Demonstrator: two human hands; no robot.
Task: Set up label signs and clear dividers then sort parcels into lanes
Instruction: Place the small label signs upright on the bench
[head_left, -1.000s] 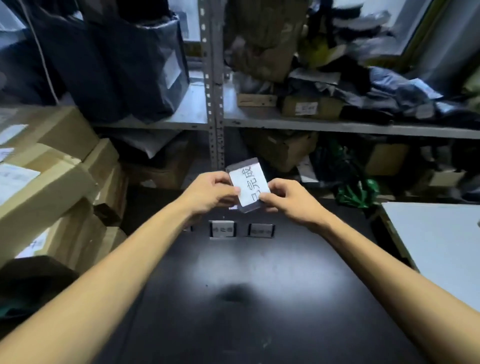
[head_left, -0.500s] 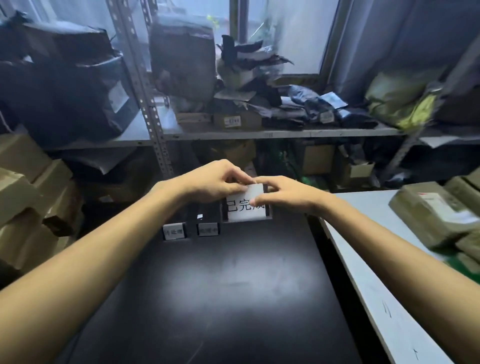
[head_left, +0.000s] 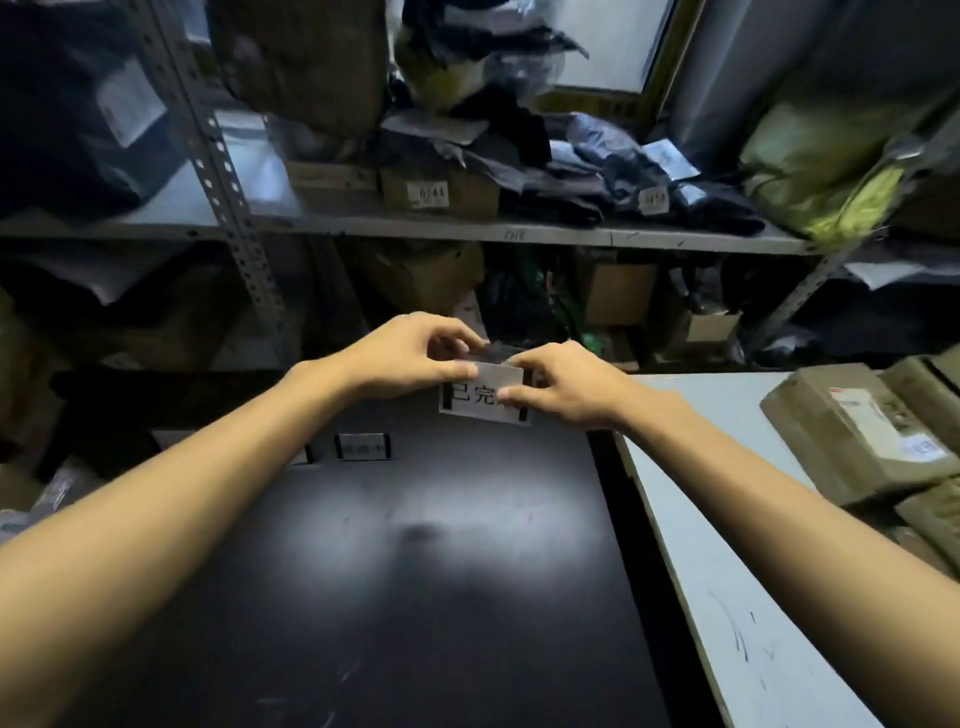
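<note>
Black table (head_left: 415, 597) dominates, and at its far edge both hands meet. Left hand (head_left: 410, 353) pinches the label sign (head_left: 475, 396) at its top-left corner, right hand (head_left: 566, 384) pinches its right side, fingers curled tight. A smaller sign (head_left: 363, 446) stands on the table, further left.

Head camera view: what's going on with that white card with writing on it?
A person is setting up a label sign at the far edge of the black table. The left hand pinches its top corner and the right hand pinches its right side. A smaller sign stands on the table to the left. Brown parcels lie on the white table to the right, not yet sorted.
</note>
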